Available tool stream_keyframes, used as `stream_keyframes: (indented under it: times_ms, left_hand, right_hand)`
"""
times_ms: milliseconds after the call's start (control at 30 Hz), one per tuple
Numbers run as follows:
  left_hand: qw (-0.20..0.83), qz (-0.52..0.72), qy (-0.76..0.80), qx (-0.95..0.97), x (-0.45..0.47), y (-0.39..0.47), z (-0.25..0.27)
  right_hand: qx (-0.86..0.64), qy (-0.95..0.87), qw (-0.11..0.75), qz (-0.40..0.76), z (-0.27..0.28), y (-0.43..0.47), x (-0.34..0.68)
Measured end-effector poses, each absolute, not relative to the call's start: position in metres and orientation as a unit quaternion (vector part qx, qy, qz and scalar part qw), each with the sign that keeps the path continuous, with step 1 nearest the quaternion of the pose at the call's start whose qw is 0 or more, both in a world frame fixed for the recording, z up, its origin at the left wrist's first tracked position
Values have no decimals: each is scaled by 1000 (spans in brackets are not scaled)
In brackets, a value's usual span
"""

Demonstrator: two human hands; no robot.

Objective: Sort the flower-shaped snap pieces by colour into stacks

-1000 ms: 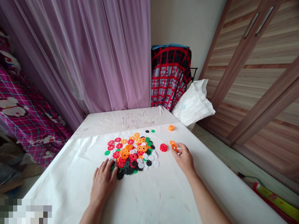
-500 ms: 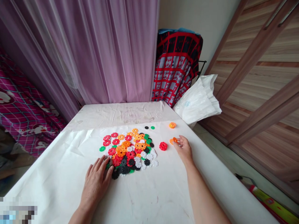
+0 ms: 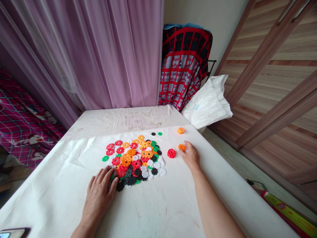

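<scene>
My right hand is at the right side of the table, its thumb and fingers around a small orange bundle of notched plastic discs. Just left of it sits a red bundle of discs, and farther back stands another orange-yellow bundle. A loose, overlapping pile of flower-shaped notched discs in red, orange, black, white and green covers the middle. My left hand rests palm down, fingers spread, against the pile's near left edge; its fingertips partly cover black and green discs there.
A black disc and a green disc lie apart behind the pile. The white-covered table ends at a purple curtain. A white bag stands beyond the right edge, and a phone lies at the front left corner.
The view has shifted slightly. My right hand stays around the orange bundle, which now shows more face-on. My left hand remains against the pile.
</scene>
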State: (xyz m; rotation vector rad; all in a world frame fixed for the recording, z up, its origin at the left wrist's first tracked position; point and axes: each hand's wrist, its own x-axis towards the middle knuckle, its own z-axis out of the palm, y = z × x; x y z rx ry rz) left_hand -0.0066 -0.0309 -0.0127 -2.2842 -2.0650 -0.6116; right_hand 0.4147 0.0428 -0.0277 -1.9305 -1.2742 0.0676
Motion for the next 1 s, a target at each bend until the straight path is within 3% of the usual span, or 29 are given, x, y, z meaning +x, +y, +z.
stream_keyframes:
  times_ms: [367,600,833,1000]
  left_hand:
    - [3,-193,-661,-725,-4,-32,-12]
    - [0,-190,-664,-723,-3,-32,-11]
    - [-4,-199,-662,-722,-2,-33,-10]
    - [-2,-205,-662,-721,-3,-33,-12]
  right_hand:
    - [-767,-554,324,-33,-33,42,417]
    - [-734,-595,326,-22,-31,39,414]
    - [-716,-583,384,10,-34,42,417]
    - [-723,-589,361,8,-31,41,414]
